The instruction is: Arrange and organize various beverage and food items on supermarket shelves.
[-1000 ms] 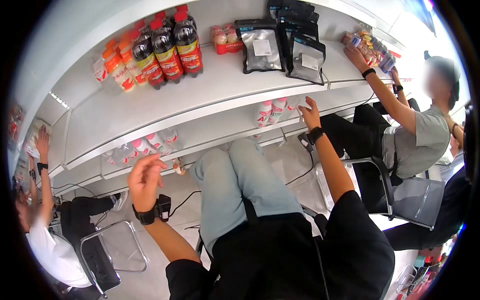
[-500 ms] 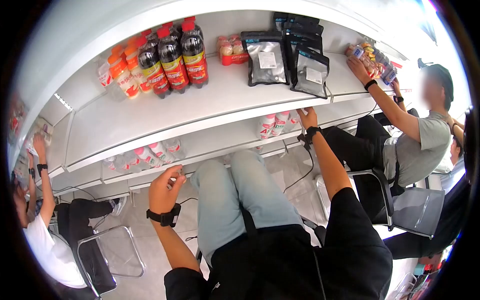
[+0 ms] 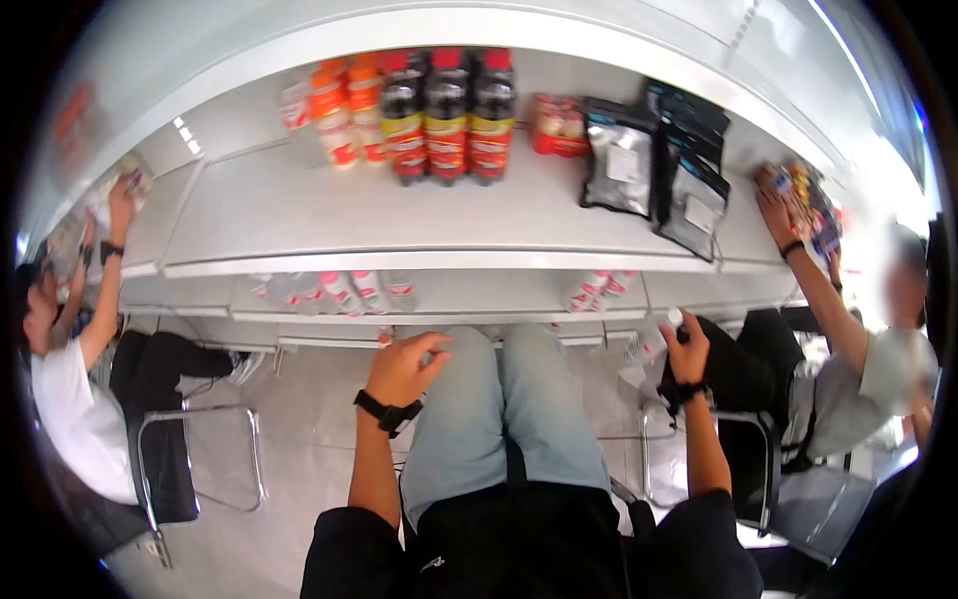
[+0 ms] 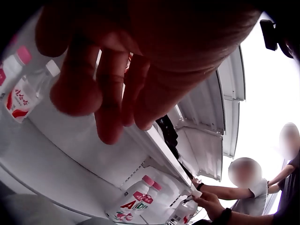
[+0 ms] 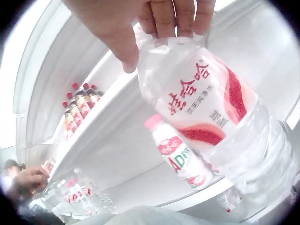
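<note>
A clear water bottle with a red and white label hangs from my right hand, whose fingers grip it at the neck. In the head view my right hand is out beyond the right knee, the bottle's white cap at its fingertips. My left hand hovers over the left thigh, fingers loosely bent, holding nothing. The left wrist view shows that hand from beneath, in front of the shelves. Pink-capped bottles stand on the lower shelf, left of the right hand.
Dark red-capped bottles, orange-capped bottles, a red-wrapped pack and black pouches stand on the upper shelf. More bottles stand lower left. Seated people flank me, near metal chairs.
My right hand has come out from the lower shelf with the bottle, down and toward me. The left hand has shifted right over the thigh. The head view has swung left.
</note>
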`<state>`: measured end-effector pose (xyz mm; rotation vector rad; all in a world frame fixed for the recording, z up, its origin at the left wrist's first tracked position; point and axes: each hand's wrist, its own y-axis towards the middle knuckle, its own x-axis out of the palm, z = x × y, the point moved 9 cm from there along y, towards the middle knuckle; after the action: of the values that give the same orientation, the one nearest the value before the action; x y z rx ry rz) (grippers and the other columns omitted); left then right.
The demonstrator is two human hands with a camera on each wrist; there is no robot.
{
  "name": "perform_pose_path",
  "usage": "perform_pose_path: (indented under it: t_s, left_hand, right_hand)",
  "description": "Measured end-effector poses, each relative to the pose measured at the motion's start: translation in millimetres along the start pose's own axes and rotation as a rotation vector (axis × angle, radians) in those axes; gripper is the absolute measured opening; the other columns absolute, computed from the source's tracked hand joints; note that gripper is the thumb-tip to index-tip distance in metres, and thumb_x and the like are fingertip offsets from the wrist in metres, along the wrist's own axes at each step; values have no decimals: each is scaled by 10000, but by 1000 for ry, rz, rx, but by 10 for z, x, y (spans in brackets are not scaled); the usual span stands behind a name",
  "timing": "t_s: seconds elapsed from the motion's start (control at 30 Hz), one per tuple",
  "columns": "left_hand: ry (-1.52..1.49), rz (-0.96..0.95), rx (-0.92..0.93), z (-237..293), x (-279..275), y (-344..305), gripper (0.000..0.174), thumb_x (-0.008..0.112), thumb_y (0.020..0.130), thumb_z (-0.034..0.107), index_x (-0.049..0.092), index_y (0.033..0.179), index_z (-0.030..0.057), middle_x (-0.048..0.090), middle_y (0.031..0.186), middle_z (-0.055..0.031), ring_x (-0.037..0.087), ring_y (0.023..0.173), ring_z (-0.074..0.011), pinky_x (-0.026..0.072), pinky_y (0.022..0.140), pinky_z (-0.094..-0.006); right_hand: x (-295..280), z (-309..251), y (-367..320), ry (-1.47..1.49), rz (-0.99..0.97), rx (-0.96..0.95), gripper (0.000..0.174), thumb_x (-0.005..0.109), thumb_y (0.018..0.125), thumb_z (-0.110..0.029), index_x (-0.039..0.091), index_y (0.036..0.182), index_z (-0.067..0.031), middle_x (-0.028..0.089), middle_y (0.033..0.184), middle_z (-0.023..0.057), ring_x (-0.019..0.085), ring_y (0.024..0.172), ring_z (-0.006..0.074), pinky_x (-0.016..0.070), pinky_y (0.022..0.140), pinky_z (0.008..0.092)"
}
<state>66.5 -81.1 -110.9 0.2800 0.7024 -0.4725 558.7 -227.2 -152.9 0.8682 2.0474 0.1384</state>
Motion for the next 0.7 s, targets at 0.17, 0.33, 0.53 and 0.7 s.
perform_pose_path:
  t_s: [0.17, 0.33, 0.53, 0.7]
  left_hand:
    - [-103, -50, 57, 105, 175, 17, 357, 716, 831, 206, 645, 1176, 145, 693, 898, -63, 656, 728, -195, 511, 684, -324]
    - [-206, 35, 378, 681, 181, -71, 646, 800, 760, 280, 535, 1317, 87, 634, 1186, -103, 649, 977, -242, 493, 857, -374]
    - [-150, 339, 417, 711, -359, -179, 771, 856, 667, 289, 513, 1302, 17, 602, 1208, -172, 604, 1090, -344, 473, 928, -415]
    - [-106, 551, 257, 371, -953, -331, 699, 837, 685, 236, 529, 1281, 39, 608, 1191, -159, 595, 1069, -346, 474, 912, -424]
  right_hand:
    - [-270, -1329, -155, 232, -216, -147, 381, 789, 725, -87, 643, 1053, 39, 695, 967, 106, 642, 880, 177, 484, 816, 291]
    - [-17, -2632, -157, 561, -381, -324, 348, 807, 677, -85, 632, 968, -8, 693, 981, 108, 639, 934, 204, 472, 863, 323]
    - [609, -3821, -131, 822, -440, -534, 395, 857, 690, -139, 611, 977, -27, 670, 969, 92, 628, 905, 185, 469, 845, 316]
    - [927, -4612, -130, 846, -459, -660, 400, 846, 711, -141, 603, 1007, -28, 654, 944, 79, 609, 881, 163, 464, 817, 301]
